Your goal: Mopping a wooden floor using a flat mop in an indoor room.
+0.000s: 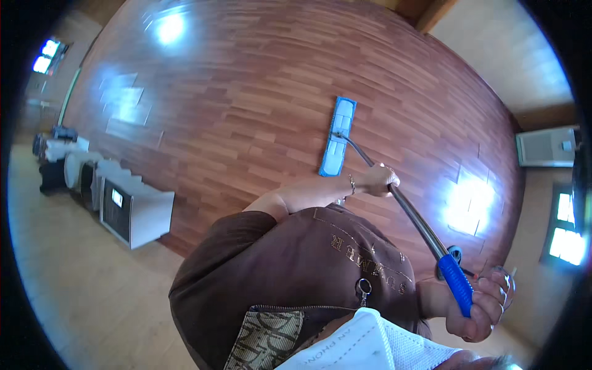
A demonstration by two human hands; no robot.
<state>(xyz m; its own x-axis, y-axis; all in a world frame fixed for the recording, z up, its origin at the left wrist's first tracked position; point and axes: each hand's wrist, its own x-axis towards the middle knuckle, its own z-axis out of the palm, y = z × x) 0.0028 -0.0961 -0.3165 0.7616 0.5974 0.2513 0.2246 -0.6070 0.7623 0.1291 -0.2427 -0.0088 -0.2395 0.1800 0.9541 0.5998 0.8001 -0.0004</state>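
A flat mop lies with its light-blue rectangular head flat on the wooden floor ahead of me. Its metal pole slants from the head down toward the lower right and ends in a blue grip. My left hand reaches across my body, its fingers wrapped round the pole partway up. At the pole's top end, my right hand is closed about the blue grip, near my right side. A bracelet circles the left wrist.
Reddish-brown wood-plank floor spreads ahead, with bright light reflections. A white box-shaped cabinet stands at the left, other items behind it. At the right wall is a pale boxy unit. A small wheeled object shows beside the blue grip.
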